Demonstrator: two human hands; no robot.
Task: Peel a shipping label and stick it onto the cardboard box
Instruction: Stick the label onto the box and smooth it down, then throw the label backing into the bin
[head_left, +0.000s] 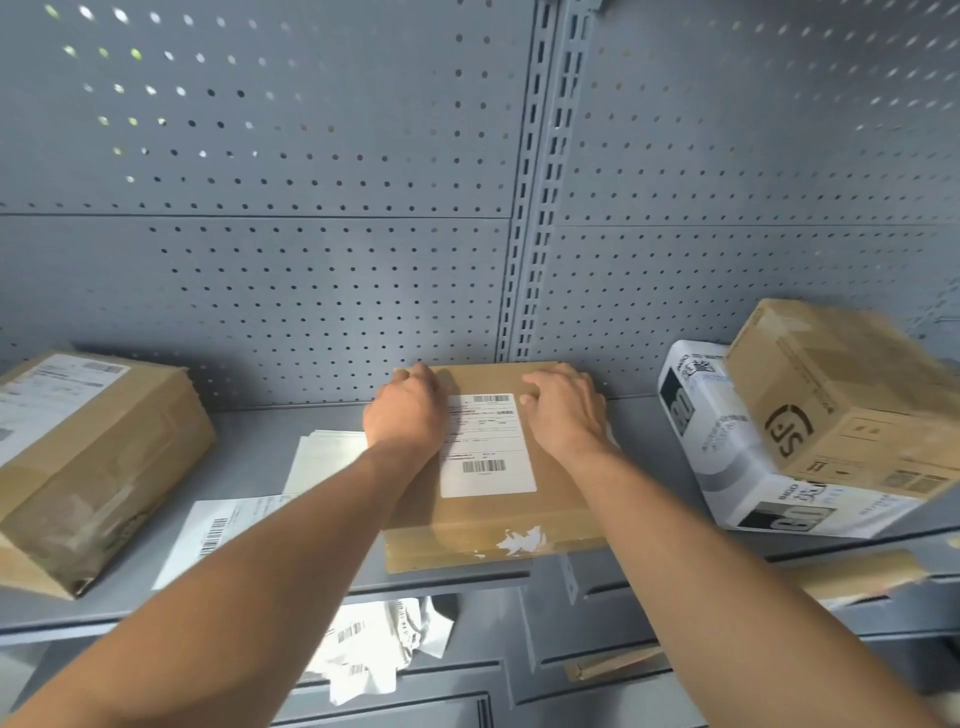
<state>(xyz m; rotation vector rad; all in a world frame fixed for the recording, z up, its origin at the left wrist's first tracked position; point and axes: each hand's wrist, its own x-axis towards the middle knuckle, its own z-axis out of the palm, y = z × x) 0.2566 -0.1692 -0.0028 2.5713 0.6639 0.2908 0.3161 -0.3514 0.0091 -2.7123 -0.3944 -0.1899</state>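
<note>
A flat brown cardboard box (545, 499) lies on the grey metal shelf (260, 452) in the middle of the view. A white shipping label (491, 452) with barcodes sits flat on its top face. My left hand (405, 410) rests palm down on the box's far left corner, covering the label's left edge. My right hand (563, 408) lies palm down on the box just right of the label, fingers curled over the far edge. Torn white paper scraps (519, 538) cling to the box's front edge.
A larger labelled cardboard box (93, 467) stands at the left. Loose label sheets (218, 525) lie on the shelf beside my left forearm. At the right a white printed package (727, 447) carries another brown box (841, 389). Crumpled backing paper (374, 644) lies on the lower shelf. A pegboard wall stands behind.
</note>
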